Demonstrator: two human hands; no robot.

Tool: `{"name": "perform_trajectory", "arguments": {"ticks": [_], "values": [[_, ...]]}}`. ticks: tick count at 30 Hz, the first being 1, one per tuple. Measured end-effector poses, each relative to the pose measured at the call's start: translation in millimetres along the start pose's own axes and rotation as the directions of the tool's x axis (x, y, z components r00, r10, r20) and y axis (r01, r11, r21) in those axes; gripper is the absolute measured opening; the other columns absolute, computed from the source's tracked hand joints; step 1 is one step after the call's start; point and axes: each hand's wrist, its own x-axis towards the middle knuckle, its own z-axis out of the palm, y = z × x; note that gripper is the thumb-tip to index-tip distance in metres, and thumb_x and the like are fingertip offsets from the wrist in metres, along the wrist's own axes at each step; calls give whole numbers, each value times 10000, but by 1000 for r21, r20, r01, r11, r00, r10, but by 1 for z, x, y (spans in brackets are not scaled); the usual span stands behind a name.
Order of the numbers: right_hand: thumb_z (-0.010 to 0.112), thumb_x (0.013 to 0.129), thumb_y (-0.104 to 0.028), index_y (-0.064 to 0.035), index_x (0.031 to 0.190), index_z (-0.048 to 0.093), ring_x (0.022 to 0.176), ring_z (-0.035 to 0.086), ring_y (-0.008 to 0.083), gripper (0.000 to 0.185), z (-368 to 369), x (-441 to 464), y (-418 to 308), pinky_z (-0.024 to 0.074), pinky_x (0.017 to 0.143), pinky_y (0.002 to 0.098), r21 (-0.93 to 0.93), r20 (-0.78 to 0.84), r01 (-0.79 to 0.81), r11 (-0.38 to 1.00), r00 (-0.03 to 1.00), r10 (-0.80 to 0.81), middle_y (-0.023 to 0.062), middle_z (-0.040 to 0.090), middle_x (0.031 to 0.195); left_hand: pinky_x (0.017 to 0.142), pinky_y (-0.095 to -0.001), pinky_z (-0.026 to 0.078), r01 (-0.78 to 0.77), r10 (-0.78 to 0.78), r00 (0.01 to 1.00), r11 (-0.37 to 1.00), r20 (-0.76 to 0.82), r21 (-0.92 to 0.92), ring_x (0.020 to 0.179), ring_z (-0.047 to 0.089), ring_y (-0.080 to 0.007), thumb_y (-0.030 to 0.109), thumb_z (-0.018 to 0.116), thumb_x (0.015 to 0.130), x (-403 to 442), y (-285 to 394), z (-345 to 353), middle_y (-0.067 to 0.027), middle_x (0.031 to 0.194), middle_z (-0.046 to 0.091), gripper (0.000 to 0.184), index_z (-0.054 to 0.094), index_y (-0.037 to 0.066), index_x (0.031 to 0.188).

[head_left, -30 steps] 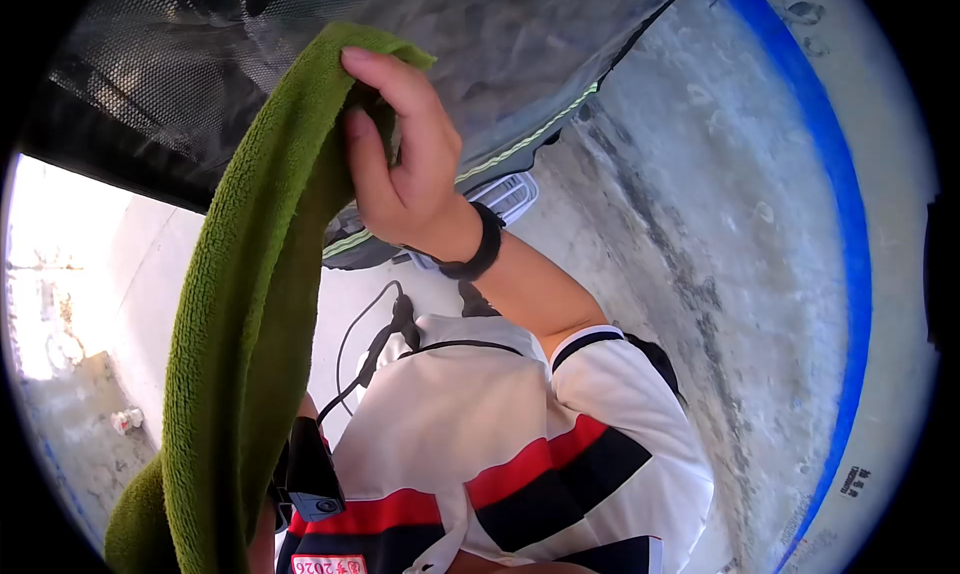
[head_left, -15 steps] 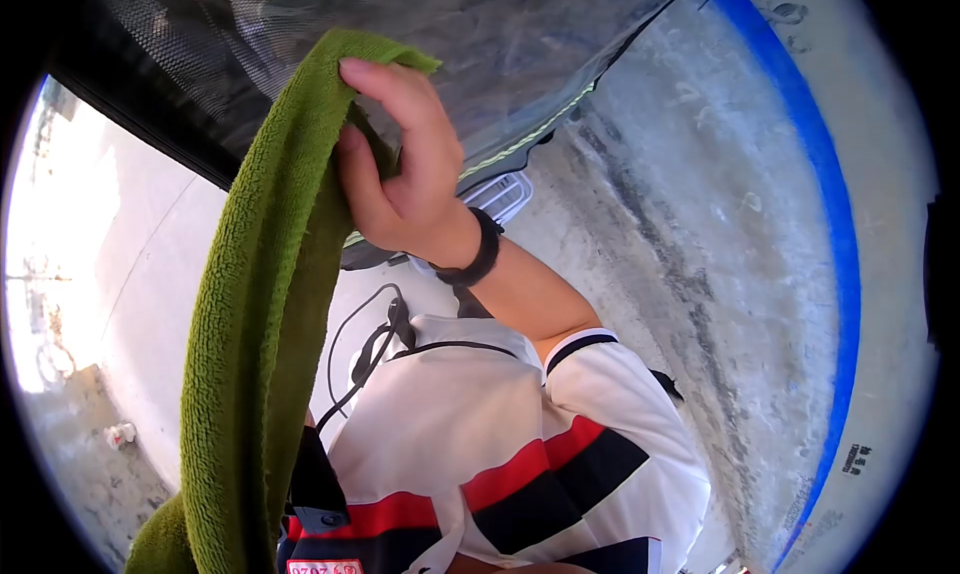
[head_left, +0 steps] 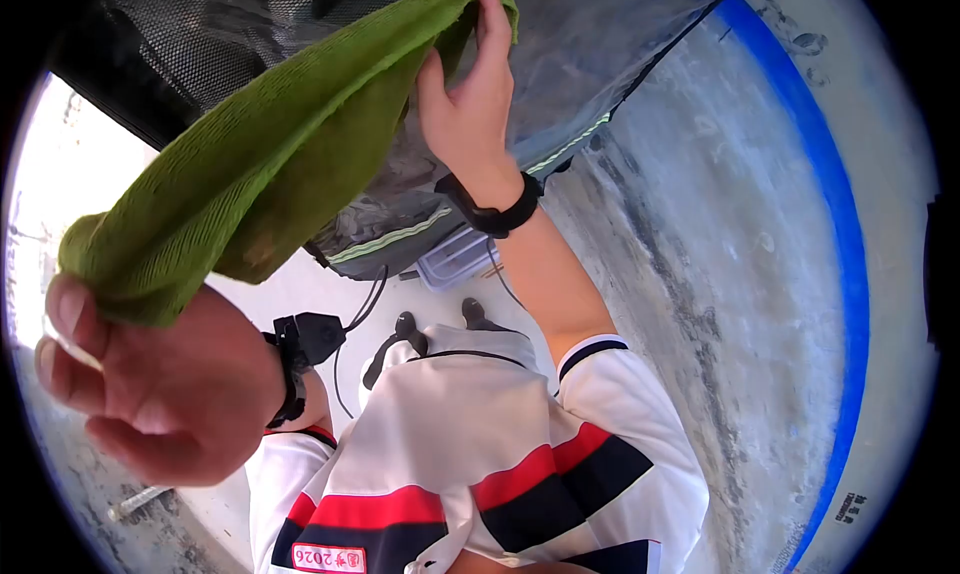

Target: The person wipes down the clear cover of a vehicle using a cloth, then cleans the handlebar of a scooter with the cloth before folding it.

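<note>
A green towel (head_left: 270, 144) stretches diagonally between my two hands. At the lower left, my left hand (head_left: 180, 384) pinches one end near the fingertips, and a device with a cable is strapped to that wrist. At the upper right, my right hand (head_left: 475, 109) grips the other end between thumb and fingers, with a black band (head_left: 500, 209) round the wrist. The towel's far edge overlaps a dark mesh and clear plastic enclosure (head_left: 600, 24); whether it touches the surface I cannot tell.
Under the enclosure's light-striped lower edge sits a pale plastic basket (head_left: 460, 259). A black cable (head_left: 368, 304) hangs by my left side. Below are my feet on concrete floor (head_left: 690, 234). A blue stripe (head_left: 835, 224) curves along the right.
My left hand has come into view holding the towel's lower end. My right hand has moved up and right, and the towel has swung from near vertical to a spread diagonal.
</note>
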Motion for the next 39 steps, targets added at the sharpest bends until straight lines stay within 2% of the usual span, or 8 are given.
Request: {"name": "perform_trajectory", "arguments": {"ticks": [3, 7, 15, 25, 27, 30, 33, 39], "values": [[584, 867, -58, 78, 1463, 249, 1291, 450, 442, 697, -23, 14, 47, 376, 1075, 452, -137, 21, -122, 983, 992, 126, 309, 433, 1405, 1087, -487, 371, -74, 67, 997, 816, 33, 574, 1240, 516, -367, 109, 416, 977, -2, -74, 7, -249, 1329, 530, 315, 477, -3, 1265], [564, 902, -87, 91, 1442, 289, 1299, 413, 451, 632, -52, 27, 101, 319, 1109, 464, -293, -31, -153, 944, 988, 151, 301, 434, 1398, 1001, -379, 462, -8, -161, 980, 542, 114, 840, 1201, 566, -331, 31, 621, 861, -9, -145, 10, -200, 1359, 542, 350, 561, 7, 1205], [606, 872, -128, 77, 1438, 299, 1288, 354, 464, 676, -30, 49, 93, 201, 1120, 574, -337, -44, -95, 937, 995, 85, 265, 432, 1386, 1040, -404, 439, 5, -236, 969, 301, 69, 954, 1308, 486, -393, 26, 637, 826, -29, -153, 5, -208, 1496, 418, 400, 575, 15, 1221], [681, 780, -112, 15, 1464, 314, 1265, 383, 464, 787, 55, 27, -2, 264, 1078, 559, -129, 101, 122, 984, 989, -109, 241, 439, 1402, 1111, -474, 341, -229, 190, 958, 60, 214, 972, 1374, 384, -442, -32, 650, 810, -25, -74, -44, -284, 1500, 349, 481, 515, 33, 1266], [688, 772, -111, 15, 1458, 329, 1249, 396, 470, 784, 66, 24, -22, 287, 1066, 552, -78, 119, 151, 985, 983, -141, 244, 448, 1389, 1126, -447, 332, -213, 212, 957, 49, 198, 976, 1402, 353, -406, -24, 644, 843, -20, -66, -60, -264, 1532, 300, 538, 435, 33, 1335], [705, 742, -96, 15, 1457, 334, 1230, 403, 485, 813, 78, 19, -38, 305, 1054, 549, 23, 129, 151, 988, 980, -152, 251, 454, 1375, 1109, -451, 361, -113, 209, 977, 294, 52, 949, 1372, 397, -405, -40, 657, 826, -17, -74, -82, -268, 1518, 318, 675, 337, 16, 1417], [715, 732, -92, 16, 1463, 324, 1243, 393, 490, 836, 87, 14, -46, 297, 1059, 553, 48, 153, 184, 982, 970, -189, 252, 451, 1376, 1116, -426, 357, 69, -3, 996, 627, -87, 776, 1387, 390, -352, -40, 633, 857, -23, -81, -93, -240, 1538, 302, 726, 242, -13, 1467], [692, 771, -103, 21, 1485, 277, 1307, 349, 486, 835, 94, -11, -38, 253, 1092, 561, -89, 292, 202, 975, 942, -169, 249, 417, 1414, 1097, -373, 362, 138, -124, 989, 648, -75, 749, 1327, 454, -277, -23, 584, 906, -44, -100, -113, -203, 1471, 405, 710, 204, -38, 1505]]}}
